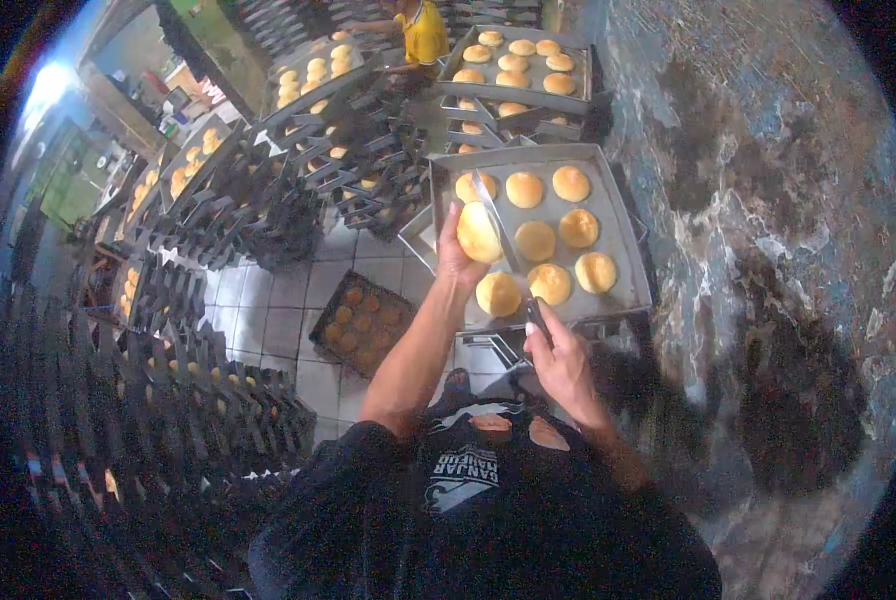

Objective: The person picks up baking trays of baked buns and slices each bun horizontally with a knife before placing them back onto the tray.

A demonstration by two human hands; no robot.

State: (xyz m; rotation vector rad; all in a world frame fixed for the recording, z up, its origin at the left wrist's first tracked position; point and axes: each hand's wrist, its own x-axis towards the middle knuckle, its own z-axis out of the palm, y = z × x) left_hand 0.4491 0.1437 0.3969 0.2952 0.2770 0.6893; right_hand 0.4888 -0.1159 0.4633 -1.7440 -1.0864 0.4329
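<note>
1. Nearest, the wearer's black shirt is filling the bottom of the view, its white print showing.
2. The right hand is closing its fingers around the handle of a knife, whose blade is slanting up and away to the left.
3. The left hand is cupping one bun just above the near tray, beside the blade; whether the edge is cutting in, I cannot tell.
4. The near tray is resting on another tray that is lying askew beneath it; its pale, flat bottom is showing between the buns.
5. Below, grey-white tiles are covering the floor, and a dark tray of buns is lying on them.
6. On the right, a wall is shedding its paint in blue, grey and dark patches.
7. On the left, stacks of trays are crowding the room.
8. Beyond the near tray, a far tray is sitting on a stack, and a co-worker in a yellow shirt is standing beside it. A bright light is glaring at upper left.
9. Counts: one knife; one bun in the left hand; eight buns lying in the near tray; nine lying in the far tray. The floor tray's buns are showing too dimly to count.
</note>
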